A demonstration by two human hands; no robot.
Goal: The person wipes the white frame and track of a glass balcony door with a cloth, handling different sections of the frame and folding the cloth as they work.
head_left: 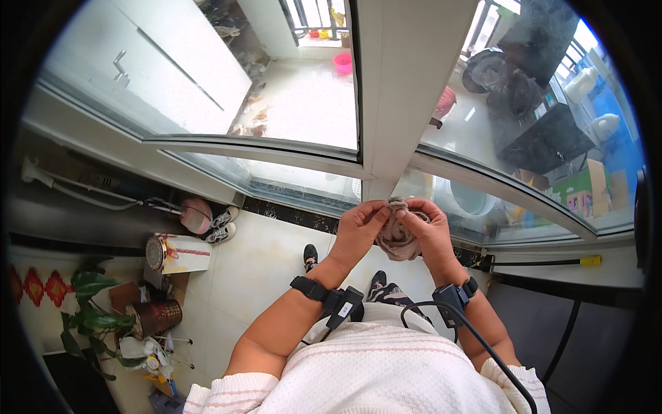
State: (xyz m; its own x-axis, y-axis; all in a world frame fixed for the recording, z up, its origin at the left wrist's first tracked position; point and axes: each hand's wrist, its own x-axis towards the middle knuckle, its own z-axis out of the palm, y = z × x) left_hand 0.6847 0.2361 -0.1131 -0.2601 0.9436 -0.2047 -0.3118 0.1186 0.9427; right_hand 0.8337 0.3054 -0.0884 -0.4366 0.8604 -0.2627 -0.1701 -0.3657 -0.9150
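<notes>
A crumpled greyish-pink cloth (399, 240) hangs bunched between my hands in front of my body. My left hand (359, 227) pinches its top edge between thumb and fingers. From the other side, my right hand (428, 220) grips the same gathered top, the two thumbs almost meeting. Just beyond the hands rises the white frame post (393, 93) of a glazed partition; whether the cloth touches it I cannot tell. Both wrists wear black straps with small devices.
Glass panes (305, 103) stand ahead, with a pink basin (342, 63) behind them. At left on the tiled floor (258, 259) are sneakers (223, 226), a white box (183, 253) and a potted plant (98, 305). A black cable (486, 346) runs by my right arm.
</notes>
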